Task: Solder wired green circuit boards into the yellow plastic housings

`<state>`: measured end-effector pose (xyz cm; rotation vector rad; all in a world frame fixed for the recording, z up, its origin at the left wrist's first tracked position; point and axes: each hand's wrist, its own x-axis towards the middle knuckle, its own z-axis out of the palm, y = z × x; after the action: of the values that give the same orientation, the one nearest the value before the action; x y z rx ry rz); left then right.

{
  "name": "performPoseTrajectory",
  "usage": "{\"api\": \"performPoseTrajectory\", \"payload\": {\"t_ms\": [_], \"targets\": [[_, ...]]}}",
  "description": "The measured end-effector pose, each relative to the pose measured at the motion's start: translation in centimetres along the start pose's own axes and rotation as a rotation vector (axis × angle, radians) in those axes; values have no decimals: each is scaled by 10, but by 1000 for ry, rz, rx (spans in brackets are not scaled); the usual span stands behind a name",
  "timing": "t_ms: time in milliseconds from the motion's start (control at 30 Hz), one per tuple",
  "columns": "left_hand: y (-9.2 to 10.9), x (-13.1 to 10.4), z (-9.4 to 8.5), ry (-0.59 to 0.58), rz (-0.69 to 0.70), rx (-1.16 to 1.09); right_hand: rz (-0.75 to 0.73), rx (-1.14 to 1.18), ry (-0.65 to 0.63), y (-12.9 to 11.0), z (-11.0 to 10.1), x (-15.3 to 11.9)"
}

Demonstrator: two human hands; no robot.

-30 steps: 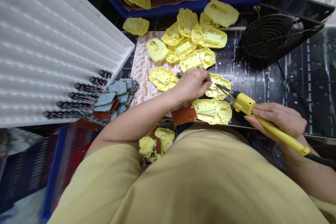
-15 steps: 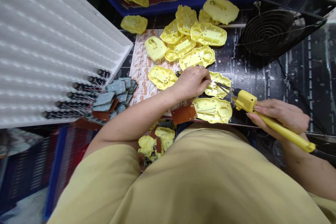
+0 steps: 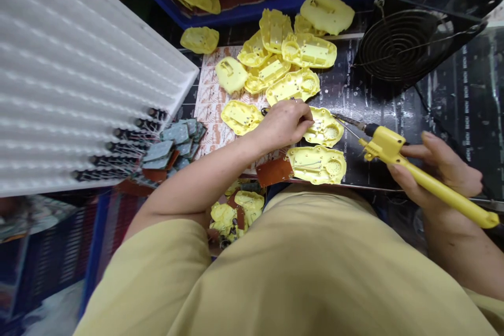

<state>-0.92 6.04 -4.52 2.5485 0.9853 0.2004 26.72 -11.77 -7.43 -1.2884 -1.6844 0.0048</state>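
My right hand (image 3: 441, 168) holds a yellow soldering tool (image 3: 429, 181) by its handle, some of its fingers lifted off. The dark metal tip points left and lies just right of a yellow plastic shell (image 3: 325, 128). Over that shell's left part is my left hand (image 3: 289, 123), fingers closed in a pinch; what they hold is too small to make out. Nearer my body rests another yellow shell (image 3: 318, 165) with thin wires across it. A brown board (image 3: 274, 171) touches its left end.
More yellow shells (image 3: 293, 86) are piled farther back, before a blue-edged bin (image 3: 252, 9). A black fan (image 3: 399, 47) stands at the back right. At the left are a white ribbed panel (image 3: 86, 73), grey-green boards (image 3: 177, 134) and black cylinders with wires (image 3: 126, 133).
My right hand has drawn the soldering tool right, its tip leaving the spot beside my left fingers. The right fingers have loosened around the handle. My left hand stays over the shell.
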Motion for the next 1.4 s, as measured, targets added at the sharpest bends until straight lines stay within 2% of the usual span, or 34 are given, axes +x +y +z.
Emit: {"api": "performPoseTrajectory", "payload": {"t_ms": [133,233,300,400,500,633,800,1000,1167,1333,1400], "targets": [[-3,-4,0,10,4,0,19,121,7,-6,3,2],[-6,-6,0,76,-30,-96,-23,199,24,-9,4,3],[-7,-6,-1,92,-80,-184,-28,169,-6,-9,4,1],[-5,-4,-4,7,-120,-230,-23,56,-46,-10,2,-1],[-1,-2,-7,-58,-104,-149,-121,45,-50,-10,2,-1],[6,0,-8,-86,-107,-30,-219,137,-86,-11,4,0],[8,2,-7,-98,-99,12,-168,84,-119,-13,9,1],[11,3,-9,-123,-107,13,-334,97,-163,-8,11,13],[13,4,-8,-127,-128,33,-243,83,-104,-1,2,6],[11,4,-8,-106,-100,22,-228,57,-165,-2,2,2],[11,4,-8,-117,-109,27,-130,89,-164,-4,6,6]]}}
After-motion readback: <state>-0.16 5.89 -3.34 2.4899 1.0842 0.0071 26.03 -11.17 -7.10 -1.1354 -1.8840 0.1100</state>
